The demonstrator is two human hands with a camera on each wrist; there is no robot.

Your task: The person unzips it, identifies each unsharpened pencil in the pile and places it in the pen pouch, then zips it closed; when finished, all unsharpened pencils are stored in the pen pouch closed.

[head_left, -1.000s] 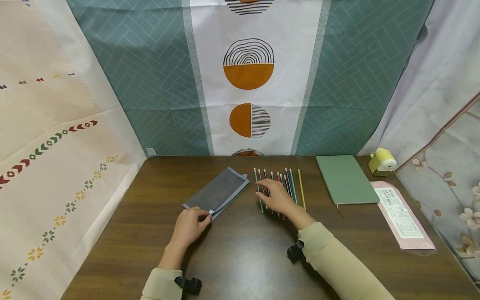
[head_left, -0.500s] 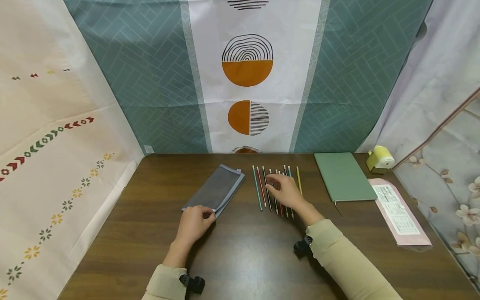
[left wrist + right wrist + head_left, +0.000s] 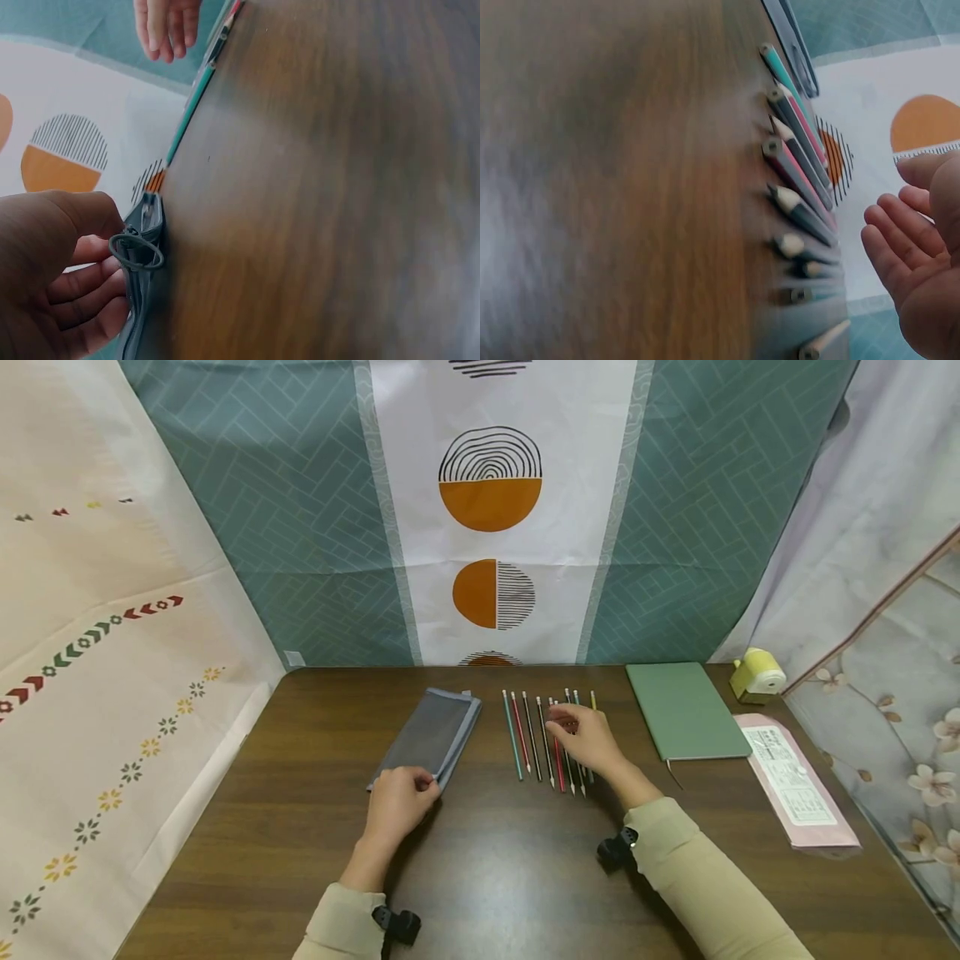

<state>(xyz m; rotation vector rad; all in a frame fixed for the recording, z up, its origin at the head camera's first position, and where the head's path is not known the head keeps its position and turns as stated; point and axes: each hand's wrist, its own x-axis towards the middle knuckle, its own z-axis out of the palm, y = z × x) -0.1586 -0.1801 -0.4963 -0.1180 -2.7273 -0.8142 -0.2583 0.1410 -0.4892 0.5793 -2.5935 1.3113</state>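
A grey zippered pencil case [image 3: 431, 735] lies flat and slanted on the table, left of the pencils. My left hand [image 3: 401, 806] holds its near end between thumb and fingers. In the left wrist view, a ring-shaped zipper pull [image 3: 136, 264] hangs by the thumb tip. Several pencils [image 3: 530, 735] in green, red, black and yellow lie in a row, side by side. Over the right part of that row hovers my right hand [image 3: 592, 739], covering some of them. The right wrist view shows its fingers loosely bent, with nothing in them, apart from the pencils [image 3: 802, 214].
A green notebook [image 3: 686, 710] with a ribbon lies to the right of the pencils. Beyond it stands a yellow pencil sharpener [image 3: 757, 677]. A pink package with a white label [image 3: 795, 777] is partly beside the notebook, at the right edge. Patterned cloth [image 3: 322, 527] hangs behind the table.
The pencil case has turned, its near end shifting right with my left hand. My right hand has moved right over the pencils, uncovering those on the left of the row.
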